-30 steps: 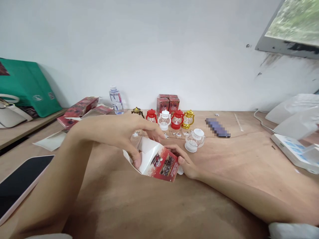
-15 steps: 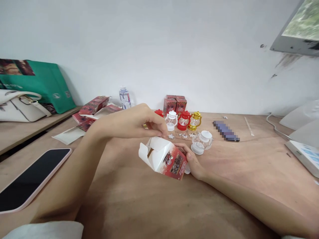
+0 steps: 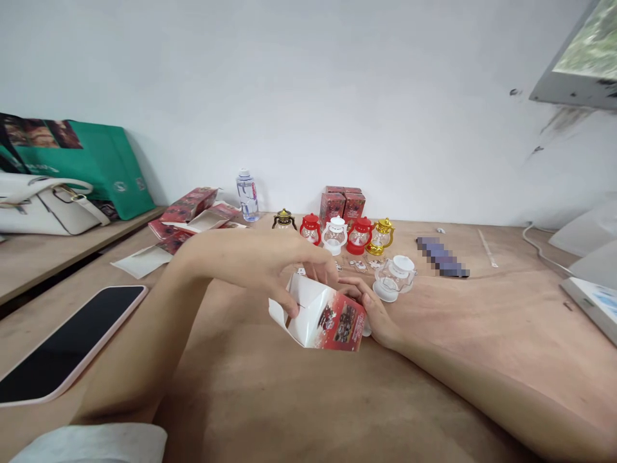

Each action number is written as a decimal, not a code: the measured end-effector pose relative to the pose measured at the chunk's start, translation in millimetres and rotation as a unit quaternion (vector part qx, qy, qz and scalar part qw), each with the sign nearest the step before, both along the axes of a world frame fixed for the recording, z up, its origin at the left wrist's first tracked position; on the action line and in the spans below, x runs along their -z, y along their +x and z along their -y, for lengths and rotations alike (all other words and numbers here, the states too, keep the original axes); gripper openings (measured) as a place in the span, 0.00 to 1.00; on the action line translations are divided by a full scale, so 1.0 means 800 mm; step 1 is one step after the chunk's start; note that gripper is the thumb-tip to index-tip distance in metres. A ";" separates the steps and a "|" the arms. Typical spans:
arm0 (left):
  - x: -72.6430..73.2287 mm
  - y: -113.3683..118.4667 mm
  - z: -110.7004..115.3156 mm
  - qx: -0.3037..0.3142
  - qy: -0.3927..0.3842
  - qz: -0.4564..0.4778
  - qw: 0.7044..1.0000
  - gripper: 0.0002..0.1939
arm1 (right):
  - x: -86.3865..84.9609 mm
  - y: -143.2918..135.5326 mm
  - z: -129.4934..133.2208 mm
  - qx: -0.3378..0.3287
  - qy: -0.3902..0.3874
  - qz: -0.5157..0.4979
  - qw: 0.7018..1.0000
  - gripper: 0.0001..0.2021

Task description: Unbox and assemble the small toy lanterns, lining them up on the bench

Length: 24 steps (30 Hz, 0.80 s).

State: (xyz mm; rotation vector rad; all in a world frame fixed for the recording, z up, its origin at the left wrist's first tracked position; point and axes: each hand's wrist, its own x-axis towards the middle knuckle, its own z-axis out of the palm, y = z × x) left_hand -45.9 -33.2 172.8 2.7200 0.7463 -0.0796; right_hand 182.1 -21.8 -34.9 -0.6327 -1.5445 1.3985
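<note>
A small red and white printed cardboard box (image 3: pixel 332 321) is held tilted above the table, its open flap end toward the left. My right hand (image 3: pixel 371 315) grips the box from its right end, fingers behind it. Over the flap end reaches my left hand (image 3: pixel 270 263), thumb on the white flap and fingers on the far side, closed on the box. Just right of the box stands a clear lantern (image 3: pixel 394 280) with a white lid and base. Behind are red, white and gold little lanterns; the white lantern (image 3: pixel 334 235) is among them. A dark bronze lantern (image 3: pixel 284 220) is partly hidden by my left hand.
Small tags (image 3: pixel 357 265) lie before the lantern row. Stacked red boxes (image 3: pixel 343 204) and a water bottle (image 3: pixel 247 196) stand near the wall. Flattened cartons (image 3: pixel 190 212) and a phone (image 3: pixel 72 341) are left; a pixelated strip (image 3: pixel 442 257) and a white device (image 3: pixel 592 308) are right.
My left hand has lowered onto the box's flap end, its thumb now pressing the white flap. The bronze and left red lanterns have come more into view. The view has shifted slightly.
</note>
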 end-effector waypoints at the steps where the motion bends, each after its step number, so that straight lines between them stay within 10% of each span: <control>1: 0.000 0.001 0.001 0.000 0.002 -0.004 1.000 0.20 | 0.000 0.000 0.000 0.000 -0.001 0.002 1.000 0.27; 13: -0.002 0.003 0.011 -0.019 0.058 0.022 0.998 0.14 | -0.001 0.001 0.005 0.031 0.019 0.054 0.998 0.29; 24: 0.004 0.002 -0.009 -0.044 0.123 0.079 0.988 0.13 | 0.006 0.008 0.015 0.073 0.265 0.121 0.954 0.41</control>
